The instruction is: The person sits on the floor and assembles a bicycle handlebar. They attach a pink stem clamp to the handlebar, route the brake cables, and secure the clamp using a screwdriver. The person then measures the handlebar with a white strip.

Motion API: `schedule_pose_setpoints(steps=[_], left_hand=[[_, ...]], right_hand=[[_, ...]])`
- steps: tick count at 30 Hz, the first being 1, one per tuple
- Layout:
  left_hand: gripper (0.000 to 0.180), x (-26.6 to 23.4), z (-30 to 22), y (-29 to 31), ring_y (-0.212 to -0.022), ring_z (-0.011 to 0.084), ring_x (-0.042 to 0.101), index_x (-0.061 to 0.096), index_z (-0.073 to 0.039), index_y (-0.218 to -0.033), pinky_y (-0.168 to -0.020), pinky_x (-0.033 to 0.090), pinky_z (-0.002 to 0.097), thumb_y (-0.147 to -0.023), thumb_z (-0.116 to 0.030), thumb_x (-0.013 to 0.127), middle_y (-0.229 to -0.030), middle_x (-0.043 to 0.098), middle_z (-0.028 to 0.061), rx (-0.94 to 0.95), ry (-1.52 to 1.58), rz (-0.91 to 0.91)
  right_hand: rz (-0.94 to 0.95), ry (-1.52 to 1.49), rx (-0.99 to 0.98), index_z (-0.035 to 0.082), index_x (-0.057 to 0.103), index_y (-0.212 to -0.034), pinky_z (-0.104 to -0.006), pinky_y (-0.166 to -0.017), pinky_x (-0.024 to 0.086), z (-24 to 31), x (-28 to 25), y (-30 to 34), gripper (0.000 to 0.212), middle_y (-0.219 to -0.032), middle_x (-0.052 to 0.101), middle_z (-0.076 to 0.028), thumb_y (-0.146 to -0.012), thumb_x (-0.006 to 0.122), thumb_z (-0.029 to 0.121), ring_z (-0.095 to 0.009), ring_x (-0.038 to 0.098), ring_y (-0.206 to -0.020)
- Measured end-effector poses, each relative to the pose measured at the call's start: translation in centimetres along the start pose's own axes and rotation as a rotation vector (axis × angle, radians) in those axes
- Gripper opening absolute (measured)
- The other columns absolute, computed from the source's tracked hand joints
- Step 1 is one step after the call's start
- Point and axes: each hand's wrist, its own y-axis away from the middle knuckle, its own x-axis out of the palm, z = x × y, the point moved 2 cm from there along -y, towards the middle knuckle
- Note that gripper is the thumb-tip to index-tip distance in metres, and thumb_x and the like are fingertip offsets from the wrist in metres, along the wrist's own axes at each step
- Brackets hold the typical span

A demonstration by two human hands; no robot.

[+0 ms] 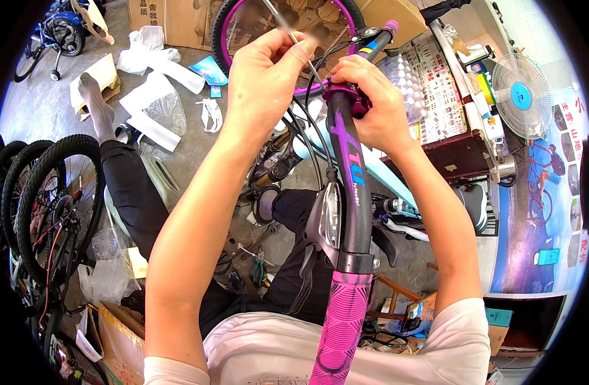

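The handlebar (349,147) runs up between the person's forearms, its pink grip (341,327) ending in front of the shirt, probably turned this way so that the purple clamp (341,94) sits within reach of both hands. The left hand (267,74), closed in a pinch, has a thin metal rod (278,18) between thumb and fingers, the rod slanting down toward the clamp; whether its tip is seated there I cannot tell. The right hand (379,102) is curled round the clamp and bar, seemingly to steady them. A brake lever (331,215) is fixed to the handlebar above the grip, and black cables (307,138) loop loosely to its left, perhaps left slack so the bar can turn. Beyond its far end is a purple-rimmed wheel (222,35); a pale blue frame (397,183) slopes away to its right. The person's legs spread below and left of the handlebar, likely to leave space for the bike. Pliers (259,273) and scattered wrapping (156,106) lie on the grey floor (193,142) left of it, with black tyres (95,192) farther out. To its right, a reddish-brown worktop (461,155) carries a printed sheet (439,96) and bubble wrap (400,83), with a fan (521,96) and a wall poster (519,250) beyond.
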Motion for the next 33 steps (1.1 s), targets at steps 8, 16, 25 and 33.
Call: schedule_pose_setpoints(steps=[8, 16, 25, 33], left_hand=[[0.03, 0.3, 0.5, 0.2, -0.086, 0.0091, 0.068, 0.07, 0.004, -0.124, -0.082, 0.054, 0.0243, -0.096, -0.007, 0.071, -0.094, 0.075, 0.0058, 0.027, 0.048, -0.181], [0.023, 0.5, -0.1, 0.3, -0.084, 0.011, 0.071, 0.071, 0.006, -0.113, -0.078, 0.055, 0.0243, -0.093, -0.006, 0.072, -0.088, 0.076, 0.0097, 0.067, 0.07, -0.22], [0.018, -0.1, 0.1, -0.3, -0.081, 0.0121, 0.072, 0.074, 0.004, -0.101, -0.075, 0.057, 0.0244, -0.09, -0.01, 0.077, -0.086, 0.076, 0.0093, -0.001, 0.007, -0.188], [0.02, 0.2, -0.6, -0.2, -0.085, 0.014, 0.074, 0.072, 0.008, -0.112, -0.077, 0.06, 0.027, -0.096, -0.004, 0.066, -0.09, 0.077, 0.0128, -0.013, 0.098, -0.137]], right_hand=[[0.005, 0.024, -0.021, 0.008, 0.063, -0.101, -0.0404, -0.09, 0.056, -0.1, 0.1, 0.0, 0.04, -0.104, 0.069, -0.01, -0.065, 0.078, 0.001, -0.032, 0.068, -0.106], [0.005, 0.009, -0.018, 0.007, 0.064, -0.103, -0.042, -0.096, 0.055, -0.3, 0.3, 0.2, 0.041, -0.106, 0.07, -0.011, -0.065, 0.077, 0.0, -0.033, 0.067, -0.11], [0.035, 0.001, 0.018, 0.006, 0.065, -0.104, -0.0428, -0.1, 0.053, -0.5, 0.3, 0.4, 0.04, -0.109, 0.071, -0.012, -0.066, 0.079, 0.001, -0.035, 0.067, -0.115], [0.051, -0.006, 0.012, 0.005, 0.064, -0.101, -0.0438, -0.098, 0.053, -0.1, 0.2, -0.2, 0.036, -0.107, 0.071, -0.011, -0.069, 0.078, 0.001, -0.035, 0.068, -0.111]])
